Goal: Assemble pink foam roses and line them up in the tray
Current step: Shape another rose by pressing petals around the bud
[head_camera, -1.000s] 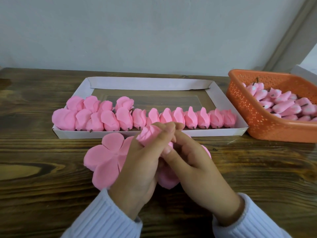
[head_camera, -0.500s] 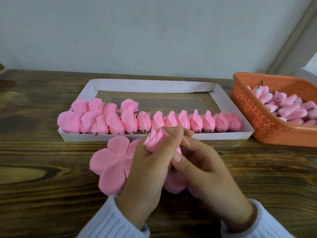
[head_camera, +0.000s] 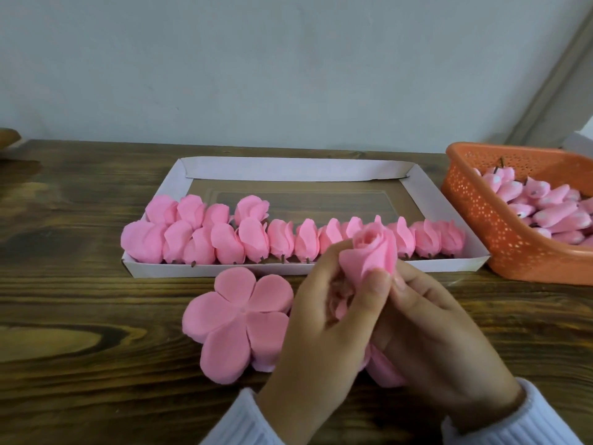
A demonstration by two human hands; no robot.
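A pink foam rose (head_camera: 372, 252) is held upright in front of the tray's near edge, its rolled centre facing up. My left hand (head_camera: 324, 322) wraps round its left side, thumb pressed on a petal. My right hand (head_camera: 433, 326) holds its right side, fingertips meeting the thumb. More pink petals hang below between the palms. A flat five-petal foam piece (head_camera: 237, 319) lies on the table just left of my hands. The white cardboard tray (head_camera: 288, 168) holds a row of finished roses (head_camera: 256, 239) along its front.
An orange perforated basket (head_camera: 481, 226) with several pink foam buds (head_camera: 545, 207) stands at the right, touching the tray's corner. The back half of the tray shows its bare floor. The dark wooden table (head_camera: 80, 300) ends at a pale wall.
The rose has been lifted and turned, so its rolled centre now shows on top. My hands have shifted a little to the right with it. The view has drifted.
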